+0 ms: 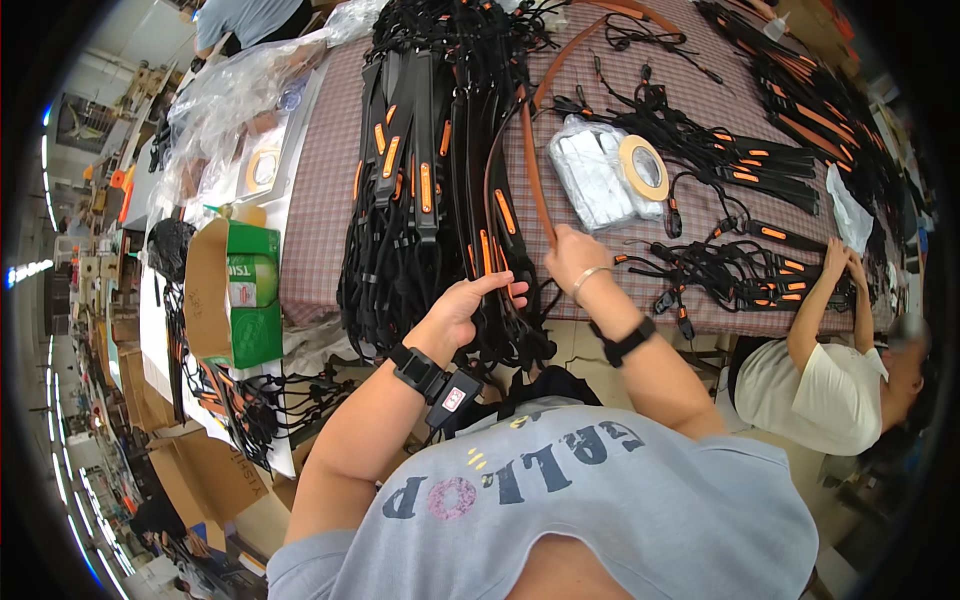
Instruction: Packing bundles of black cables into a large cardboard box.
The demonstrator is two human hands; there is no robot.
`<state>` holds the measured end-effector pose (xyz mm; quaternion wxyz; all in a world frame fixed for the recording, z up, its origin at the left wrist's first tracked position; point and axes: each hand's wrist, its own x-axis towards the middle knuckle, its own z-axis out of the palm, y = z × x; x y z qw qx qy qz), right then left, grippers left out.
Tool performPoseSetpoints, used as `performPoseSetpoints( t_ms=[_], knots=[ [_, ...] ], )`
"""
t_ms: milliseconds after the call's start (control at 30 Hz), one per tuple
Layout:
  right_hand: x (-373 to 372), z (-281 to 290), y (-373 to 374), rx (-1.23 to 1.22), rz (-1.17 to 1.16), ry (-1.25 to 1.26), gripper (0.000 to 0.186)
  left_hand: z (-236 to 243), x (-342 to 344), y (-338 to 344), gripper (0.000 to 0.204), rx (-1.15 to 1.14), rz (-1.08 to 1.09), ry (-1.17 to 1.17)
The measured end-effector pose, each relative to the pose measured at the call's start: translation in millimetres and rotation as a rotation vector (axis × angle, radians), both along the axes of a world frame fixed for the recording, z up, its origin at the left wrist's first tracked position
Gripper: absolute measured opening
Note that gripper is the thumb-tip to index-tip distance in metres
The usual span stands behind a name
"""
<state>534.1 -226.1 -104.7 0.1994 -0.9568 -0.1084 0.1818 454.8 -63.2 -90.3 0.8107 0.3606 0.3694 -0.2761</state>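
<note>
My right hand is closed around the end of a long brown strap, which runs away from me across the table. My left hand is at the table's near edge, thumb and fingers around a dark strap with an orange patch; its grip is partly hidden by the hand. Beside and beyond it lies a thick bundle of black straps with orange patches, their corded ends hanging over the edge.
A checked cloth covers the table. To the right lie a plastic-wrapped white pack, a tape roll and more black straps. A green box stands left. At the right, another person handles white plastic.
</note>
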Motion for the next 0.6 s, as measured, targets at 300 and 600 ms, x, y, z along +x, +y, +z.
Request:
performPoseSetpoints(
  t_ms=[300,600],
  knots=[
    [-58.5,59.2,-8.6,0.211,0.475,0.200,0.046,2.5,-11.6,-8.4,0.028,-0.013,-0.057,-0.030],
    [-20.9,19.0,14.6,1.459,-0.272,1.325,0.053,99.1,-65.7,12.5,0.036,0.075,-0.439,-0.089]
  ],
)
